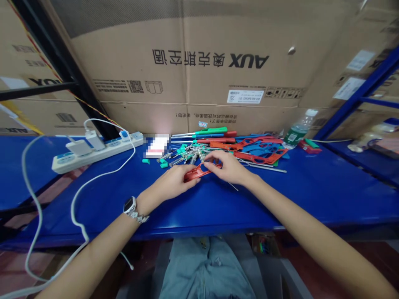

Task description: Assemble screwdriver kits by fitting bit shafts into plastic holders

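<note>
A red plastic lighter handle shell [195, 172] is held low over the blue table, its hollow inner side facing up. My left hand [173, 180] grips its near left end between thumb and fingers. My right hand [229, 167] is closed at the other end, thumb and fingertips at the shell's opening; whether they also pinch a small part is hidden. A thin metal wire [233, 186] sticks out below my right hand. Just beyond my hands lies a heap of metal and green lighter parts [195, 151]. Red handle shells [258, 157] and blue handle shells [257, 146] are piled to its right.
Green-handled and red-handled lighters [212, 131] lie at the back against a large carton [199, 83]. A water bottle [297, 131] stands at the right. On the left are a power strip [102, 153] and a white cable [75, 199]. Metal rods [268, 167] lie right of centre.
</note>
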The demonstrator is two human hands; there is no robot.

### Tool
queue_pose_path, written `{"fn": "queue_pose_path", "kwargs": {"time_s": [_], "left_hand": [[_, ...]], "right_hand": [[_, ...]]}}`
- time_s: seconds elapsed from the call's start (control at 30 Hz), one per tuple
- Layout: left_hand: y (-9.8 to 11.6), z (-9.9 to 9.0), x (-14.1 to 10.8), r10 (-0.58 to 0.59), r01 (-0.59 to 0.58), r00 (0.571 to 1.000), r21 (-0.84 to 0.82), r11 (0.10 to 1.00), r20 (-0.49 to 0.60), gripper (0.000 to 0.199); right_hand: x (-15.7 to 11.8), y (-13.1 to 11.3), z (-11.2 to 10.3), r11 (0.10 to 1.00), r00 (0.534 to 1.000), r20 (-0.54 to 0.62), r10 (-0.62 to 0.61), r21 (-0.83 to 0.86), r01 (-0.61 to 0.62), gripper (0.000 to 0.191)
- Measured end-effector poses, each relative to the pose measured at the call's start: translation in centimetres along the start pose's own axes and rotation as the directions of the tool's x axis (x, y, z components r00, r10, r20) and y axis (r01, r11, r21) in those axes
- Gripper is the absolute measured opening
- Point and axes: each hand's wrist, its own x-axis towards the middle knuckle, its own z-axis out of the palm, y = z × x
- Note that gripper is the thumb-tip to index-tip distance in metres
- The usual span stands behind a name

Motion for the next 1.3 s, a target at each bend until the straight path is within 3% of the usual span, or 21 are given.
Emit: {"fn": "queue_pose_path", "kwargs": {"time_s": [0.2, 0.37, 0.47, 0.6, 0.73, 0.87, 1.03, 1.2, 1.3], "left_hand": [[-0.9, 1.5, -0.7, 0.113, -0.110, 0.990, 0.038, 0.993, -0.081, 0.030], [-0.5, 1.8, -0.4, 0.210, -0.182, 0.968, 0.190, 0.965, -0.140, 0.030], [0.1, 1.2, 0.7, 0.239, -0.181, 0.950, 0.269, 0.946, -0.203, 0.027], [0.2, -0.2, 4.1, 0.287, -0.196, 0.928, 0.344, 0.918, -0.237, 0.016], [-1.1, -1.0, 7.1, 0.207, -0.094, 0.924, 0.333, 0.938, -0.322, 0.013], [-2.8, -0.9, 6.9, 0.120, -0.035, 0.871, 0.184, 0.982, -0.477, 0.011], [-3.8, -1.0, 5.4, 0.103, -0.058, 0.842, 0.101, 0.993, -0.530, 0.013], [-4.2, -2.0, 5.4, 0.055, -0.056, 0.759, 0.019, 0.998, -0.648, 0.013], [-4.5, -2.4, 5.2, 0.028, -0.047, 0.741, -0.011, 0.999, -0.671, 0.014]], "right_hand": [[-1.2, -0.7, 2.4, 0.976, 0.994, 0.101, -0.038, -0.210, 0.059, 0.010], [-1.5, -0.1, 2.4, 0.979, 0.999, 0.006, -0.035, -0.202, 0.036, 0.009], [-1.6, 0.7, 1.5, 0.983, 0.996, -0.091, 0.017, -0.182, -0.033, 0.013], [-1.5, 1.9, 0.2, 0.929, 0.973, -0.148, 0.177, -0.301, -0.215, 0.018], [-0.2, 2.7, -0.2, 0.849, 0.954, -0.126, 0.274, -0.433, -0.301, 0.024], [2.0, 3.0, -0.2, 0.803, 0.955, -0.076, 0.286, -0.525, -0.283, 0.017], [4.2, 2.3, -0.9, 0.843, 0.978, -0.026, 0.208, -0.502, -0.193, 0.009], [5.8, 0.8, -1.4, 0.925, 0.986, -0.079, 0.144, -0.344, -0.162, 0.011], [6.7, -0.1, -1.4, 0.933, 0.982, -0.127, 0.142, -0.314, -0.175, 0.010]]}}
